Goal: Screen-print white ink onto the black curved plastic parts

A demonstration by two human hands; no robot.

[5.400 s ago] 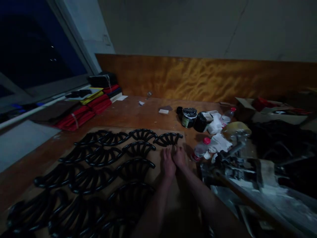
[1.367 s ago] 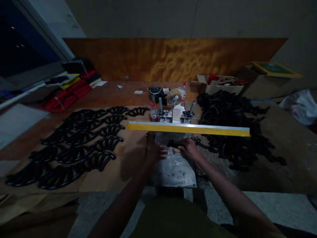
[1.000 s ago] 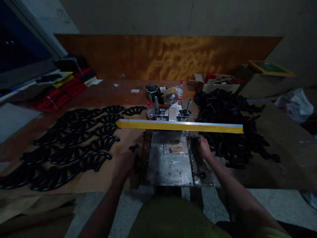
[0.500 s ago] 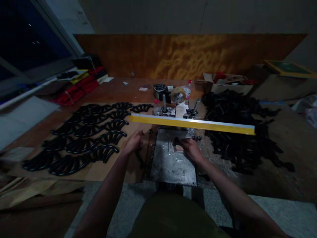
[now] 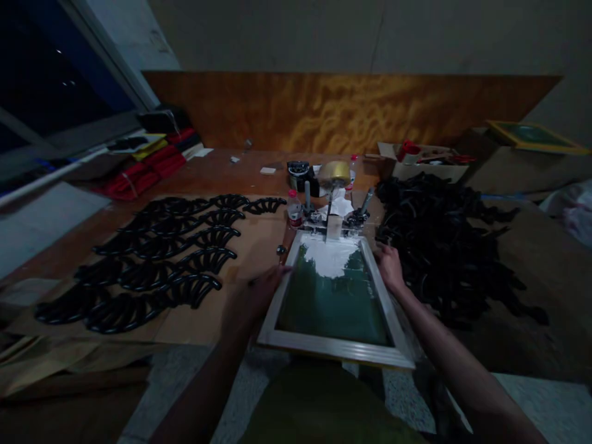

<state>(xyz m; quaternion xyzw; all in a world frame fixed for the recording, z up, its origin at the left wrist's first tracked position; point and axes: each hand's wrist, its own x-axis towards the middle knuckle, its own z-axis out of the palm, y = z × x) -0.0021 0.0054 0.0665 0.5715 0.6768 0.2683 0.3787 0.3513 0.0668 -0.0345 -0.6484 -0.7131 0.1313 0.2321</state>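
A screen-printing frame (image 5: 342,351) with a pale metal rim lies lowered in front of me. Its green mesh (image 5: 330,311) carries a spread of white ink (image 5: 330,256) at the far end. My left hand (image 5: 268,287) is at the frame's left rim, dark and smeared by motion, so its fingers do not read clearly. Just off the right rim, my right hand (image 5: 391,268) has its fingers curled together beside a pile of black curved parts (image 5: 439,228). What they hold, if anything, is hidden. The metal plate below is covered by the frame.
Rows of glossy black curved parts (image 5: 152,296) lie on cardboard at the left. Behind the frame stand a hinge clamp (image 5: 358,216), a red-capped bottle (image 5: 294,213), a tape roll (image 5: 335,171) and a dark tub (image 5: 297,172). An open box (image 5: 428,169) sits at the back right.
The frame has swung down from edge-on to lying over the metal plate. My right hand has moved from the plate out to the right; my left hand has shifted slightly right and nearer me.
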